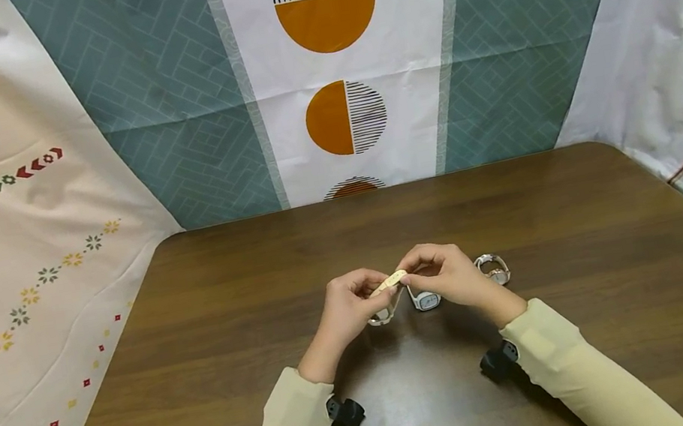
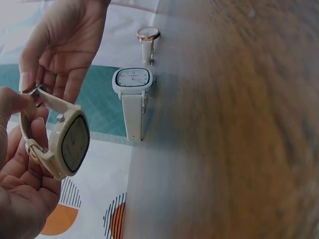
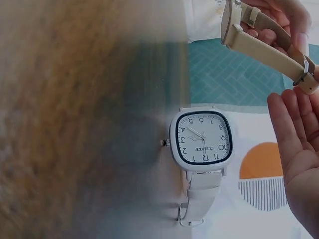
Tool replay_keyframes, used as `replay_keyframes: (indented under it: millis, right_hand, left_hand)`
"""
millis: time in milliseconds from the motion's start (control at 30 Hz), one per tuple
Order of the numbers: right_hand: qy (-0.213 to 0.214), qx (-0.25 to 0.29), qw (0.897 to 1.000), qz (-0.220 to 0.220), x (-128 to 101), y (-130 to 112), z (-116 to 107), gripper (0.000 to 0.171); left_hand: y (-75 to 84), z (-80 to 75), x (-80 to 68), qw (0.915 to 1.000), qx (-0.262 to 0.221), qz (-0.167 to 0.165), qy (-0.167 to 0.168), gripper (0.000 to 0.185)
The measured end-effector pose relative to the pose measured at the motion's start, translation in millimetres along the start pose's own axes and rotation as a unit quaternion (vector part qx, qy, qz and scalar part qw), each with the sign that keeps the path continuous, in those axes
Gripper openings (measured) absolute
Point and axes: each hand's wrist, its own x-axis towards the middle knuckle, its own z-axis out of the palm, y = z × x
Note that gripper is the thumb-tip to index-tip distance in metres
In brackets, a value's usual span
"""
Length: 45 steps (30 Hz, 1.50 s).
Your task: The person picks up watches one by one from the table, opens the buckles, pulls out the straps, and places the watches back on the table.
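We see both hands raised just above a brown table (image 1: 597,259), sharing a cream watch (image 2: 67,144): the left hand (image 1: 348,311) curls around its case and strap, while the right hand (image 1: 445,275) pinches the strap end at the buckle (image 2: 36,94). A white watch (image 3: 202,142) lies on the table just beneath them, and a smaller rose-gold watch (image 1: 494,268) lies near the right hand.

Staged rec. booth: cloth backdrops (image 1: 337,69) (patterned) w/ table (image 1: 597,259).
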Motion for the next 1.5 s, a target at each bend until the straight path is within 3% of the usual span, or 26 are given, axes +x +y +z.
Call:
replay_keyframes:
  millis: [400, 700, 1067, 1500]
  right_hand:
    - [0.039, 0.027, 0.997, 0.055, -0.1, 0.2, -5.4, 0.013]
    - [0.045, 0.037, 0.996, 0.065, 2.0, 2.0, -3.5, 0.015]
    - [0.043, 0.114, 0.992, 0.033, 1.2, 5.1, 0.2, 0.019]
    - [0.03, 0.133, 0.991, 0.009, 1.2, 3.0, -0.3, 0.015]
  left_hand:
    - [-1.1, -0.4, 1.9, 0.9992, -0.027, -0.029, -0.001, 0.012]
    - [-0.1, -0.1, 2.5, 0.9985, -0.038, -0.038, 0.007, 0.013]
    - [0.8, 1.4, 2.4, 0.9984, -0.036, -0.042, 0.014, 0.014]
    - [-1.6, 3.1, 2.8, 0.9984, -0.041, -0.036, 0.015, 0.012]
